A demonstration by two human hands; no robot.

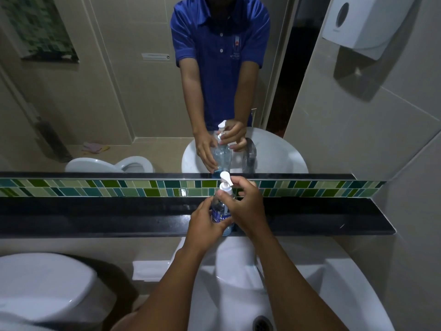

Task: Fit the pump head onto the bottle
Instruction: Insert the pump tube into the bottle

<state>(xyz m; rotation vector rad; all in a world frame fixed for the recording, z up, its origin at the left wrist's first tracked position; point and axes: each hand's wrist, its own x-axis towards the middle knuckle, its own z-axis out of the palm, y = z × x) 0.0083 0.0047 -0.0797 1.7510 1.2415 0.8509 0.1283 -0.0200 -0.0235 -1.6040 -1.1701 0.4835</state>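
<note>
Bottle (222,215): a clear bottle with a blue label stands upright on the dark bench (95,218) under the mirror, at the far side of the white sink (334,283); little liquid shows inside, mostly at the base.
Pump head (225,182): white, already seated on the bottle's neck, nozzle pointing right and slightly near; its collar sits at the neck.
Left hand (205,225): wraps the bottle's body from the left, fingers closed around the label, steadying it.
Right hand (243,206): comes in from the right, thumb and fingers pinched on the collar just under the nozzle, a turning grip by the look of it.
Done so far: the pump is inserted and resting on the neck.
Left to do: probably the last tightening of the collar; whether the thread is fully home cannot be told from here.
Mirror (143,91): reflects the same two-handed hold.
Surroundings: toilet (43,287) to the near left, wall dispenser (358,22) far right.
</note>
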